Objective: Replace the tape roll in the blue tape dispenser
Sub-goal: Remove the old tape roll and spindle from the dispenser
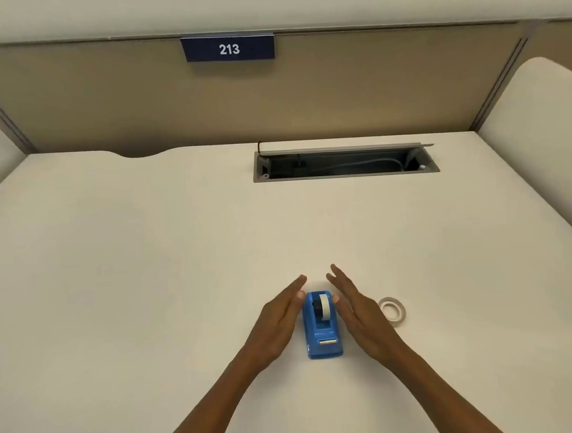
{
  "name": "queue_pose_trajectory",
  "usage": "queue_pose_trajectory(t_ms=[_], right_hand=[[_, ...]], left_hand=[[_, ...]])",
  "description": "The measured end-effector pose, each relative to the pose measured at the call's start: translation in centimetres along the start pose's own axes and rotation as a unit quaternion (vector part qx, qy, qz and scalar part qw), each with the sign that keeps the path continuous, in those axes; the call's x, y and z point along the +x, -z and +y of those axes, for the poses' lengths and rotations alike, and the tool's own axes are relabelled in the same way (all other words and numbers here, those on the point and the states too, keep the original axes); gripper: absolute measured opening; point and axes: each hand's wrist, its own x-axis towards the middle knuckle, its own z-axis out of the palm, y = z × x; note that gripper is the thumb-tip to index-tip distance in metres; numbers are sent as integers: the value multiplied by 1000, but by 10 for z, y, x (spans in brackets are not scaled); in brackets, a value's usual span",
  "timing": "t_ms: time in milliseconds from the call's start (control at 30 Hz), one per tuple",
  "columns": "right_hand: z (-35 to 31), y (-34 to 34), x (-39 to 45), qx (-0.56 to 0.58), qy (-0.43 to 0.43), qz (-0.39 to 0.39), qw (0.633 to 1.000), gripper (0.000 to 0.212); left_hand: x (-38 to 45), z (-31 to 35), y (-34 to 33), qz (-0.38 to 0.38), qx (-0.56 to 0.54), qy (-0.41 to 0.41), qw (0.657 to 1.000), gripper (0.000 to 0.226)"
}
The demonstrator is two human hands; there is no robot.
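A blue tape dispenser stands on the white desk, its cutter end toward me. A white tape roll sits upright in its cradle on a dark hub. My left hand is flat and open just left of the dispenser, thumb near its upper left corner. My right hand is open on the other side, thumb close to the upper right corner. Neither hand grips anything. A loose white tape roll lies flat on the desk just right of my right hand.
An open cable tray with wires is recessed in the desk at the back right. A tan partition with a "213" sign closes the rear. Side panels flank the desk left and right.
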Motion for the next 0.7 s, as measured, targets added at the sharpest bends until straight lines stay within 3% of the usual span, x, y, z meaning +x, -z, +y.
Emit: queue_pose_trajectory(t_ms=[300,533,700], right_hand=[[5,-4,-7,33,1,-34,999,43],[6,-5,-13,16,28,-25,999,48],[6,-3,-11,20,30,-17,999,50]], left_hand=[[-2,-8,-1,-31,-45,40,998,41],[-11,-11,-3,-65,-21,42,997,93],[-10,-15,-2,-68,0,24,997,99]])
